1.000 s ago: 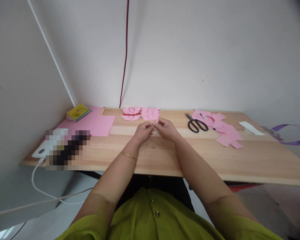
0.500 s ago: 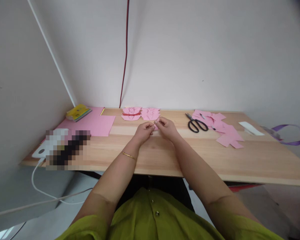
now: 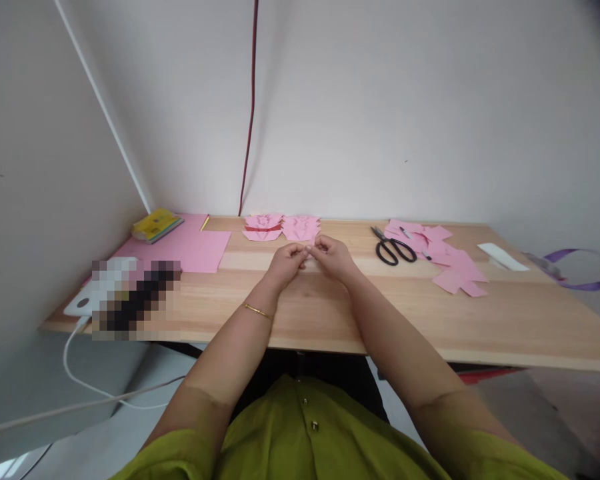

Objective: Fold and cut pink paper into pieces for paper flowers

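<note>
Fingers (image 3: 321, 254) pinching pink ppr. (image 3: 313, 243), folded pcs. (image 3: 301, 228) behind

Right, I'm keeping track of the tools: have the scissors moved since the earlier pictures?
No. Against the wooden tabletop, the scissors lie in the same place, with no visible shift.

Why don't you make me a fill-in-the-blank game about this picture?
1. The scissors have ____ handles.
2. The looped strap at the far right of the picture is ____.
3. Of the two side-by-side pink paper shapes, the left one has a ____ band across it.
4. The right hand is nearer the scissors than the ____ hand is.

Missing words: black; purple; red; left.
</note>
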A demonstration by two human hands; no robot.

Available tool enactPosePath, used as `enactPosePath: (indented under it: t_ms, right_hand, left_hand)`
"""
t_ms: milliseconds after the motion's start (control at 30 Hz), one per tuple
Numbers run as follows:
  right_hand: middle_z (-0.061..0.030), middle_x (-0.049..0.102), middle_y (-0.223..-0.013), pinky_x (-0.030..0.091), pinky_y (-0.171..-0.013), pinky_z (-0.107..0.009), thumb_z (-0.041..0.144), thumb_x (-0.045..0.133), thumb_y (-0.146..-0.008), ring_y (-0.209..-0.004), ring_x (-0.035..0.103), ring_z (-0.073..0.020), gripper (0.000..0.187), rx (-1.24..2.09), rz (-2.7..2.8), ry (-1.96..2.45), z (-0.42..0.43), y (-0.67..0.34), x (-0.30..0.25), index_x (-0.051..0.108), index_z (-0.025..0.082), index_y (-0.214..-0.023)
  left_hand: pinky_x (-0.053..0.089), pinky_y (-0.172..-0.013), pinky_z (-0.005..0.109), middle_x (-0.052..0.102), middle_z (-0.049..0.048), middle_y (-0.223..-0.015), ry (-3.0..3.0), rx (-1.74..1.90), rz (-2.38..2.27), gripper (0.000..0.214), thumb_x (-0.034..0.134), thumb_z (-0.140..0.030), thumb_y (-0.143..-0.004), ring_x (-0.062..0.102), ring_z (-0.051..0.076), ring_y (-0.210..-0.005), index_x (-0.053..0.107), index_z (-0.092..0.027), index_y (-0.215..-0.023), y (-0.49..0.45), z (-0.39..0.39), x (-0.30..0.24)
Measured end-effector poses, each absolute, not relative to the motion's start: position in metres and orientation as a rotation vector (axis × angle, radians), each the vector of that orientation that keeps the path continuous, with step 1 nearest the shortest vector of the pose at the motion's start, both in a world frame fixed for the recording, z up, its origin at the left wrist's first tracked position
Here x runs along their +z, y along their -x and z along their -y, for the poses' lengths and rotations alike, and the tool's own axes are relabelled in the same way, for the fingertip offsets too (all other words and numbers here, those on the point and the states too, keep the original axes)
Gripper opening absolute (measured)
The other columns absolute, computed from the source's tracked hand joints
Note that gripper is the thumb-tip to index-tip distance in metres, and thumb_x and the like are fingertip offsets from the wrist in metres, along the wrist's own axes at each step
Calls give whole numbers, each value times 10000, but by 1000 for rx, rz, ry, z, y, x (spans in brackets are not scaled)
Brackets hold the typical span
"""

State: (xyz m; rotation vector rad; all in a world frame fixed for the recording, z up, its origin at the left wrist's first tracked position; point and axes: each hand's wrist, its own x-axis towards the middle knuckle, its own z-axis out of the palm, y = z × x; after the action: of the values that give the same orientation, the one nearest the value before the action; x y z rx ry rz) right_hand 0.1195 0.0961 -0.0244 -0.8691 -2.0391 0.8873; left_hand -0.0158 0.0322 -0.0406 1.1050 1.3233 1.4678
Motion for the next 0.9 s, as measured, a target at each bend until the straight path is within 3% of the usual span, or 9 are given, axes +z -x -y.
enactPosePath:
  t_ms: [400, 600, 900]
  right_hand:
    - [15, 486, -613, 322, -573, -243, 457, 545, -758, -579, 401, -117, 305, 853, 2062, 850, -99, -120, -26, 465, 193, -627]
    - [14, 480, -603, 313, -561, -243, 502, 532, -766, -570, 395, -119, 341, 878, 2052, 844, -99, -120, -25, 465, 196, -630]
    - [13, 485, -629, 333, -585, -244, 422, 543, -773, -597, 431, -121, 263, 899, 2003, 817, -98, -119, -27, 498, 189, -660]
  left_hand:
    - [379, -539, 223, 496, -44, -559, -1173, 1449, -1333, 246, 661, -385, -693, 431, 69, -498, 572, -155, -699, 16, -29, -37]
    - [342, -514, 218, 569, -18, -568, -1229, 1425, -1410, 239, 631, -391, -720, 451, 81, -493, 569, -161, -709, 17, -27, -34]
    - [439, -594, 238, 477, -53, -562, -1148, 1437, -1275, 278, 675, -405, -667, 442, 69, -525, 555, -157, -704, 14, -30, -37]
